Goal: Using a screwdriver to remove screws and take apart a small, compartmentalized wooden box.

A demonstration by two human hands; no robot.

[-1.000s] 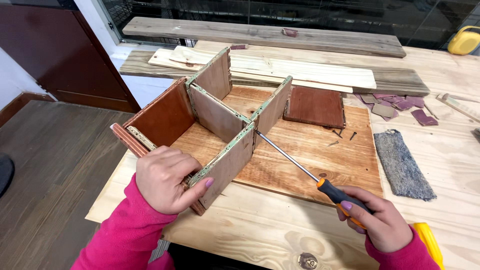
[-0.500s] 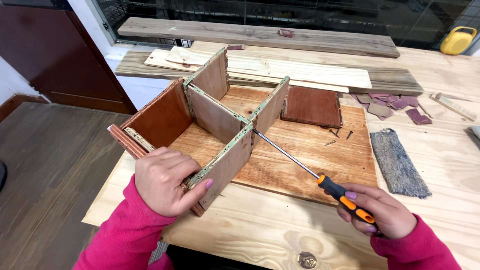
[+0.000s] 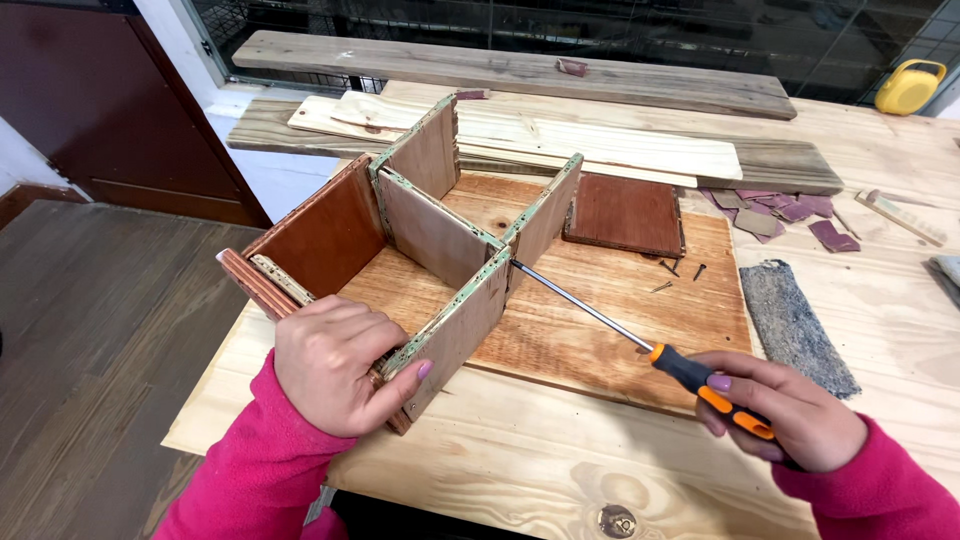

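One wooden box frame (image 3: 430, 250) near the desk's (image 3: 560, 470) left edge | one screwdriver (image 3: 640, 345) | your left hand (image 3: 335, 365) fingers clasp the frame's near corner | your right hand (image 3: 790, 415) fingers clenched round the screwdriver handle, tip touching the frame.

A pale pine desk (image 3: 560, 470) fills the lower right of the frame, with dark plank floor (image 3: 90, 350) at left. A flat reddish board (image 3: 600, 320) lies at centre, carrying a wooden divider frame (image 3: 430, 240), a small dark-red panel (image 3: 625, 212) and loose screws (image 3: 675, 270). Long grey planks (image 3: 500, 68) and pale slats (image 3: 600, 140) lie along the top. A grey abrasive strip (image 3: 790, 315) sits at right, purple chips (image 3: 790, 212) above it, a yellow object (image 3: 908, 88) at upper right.
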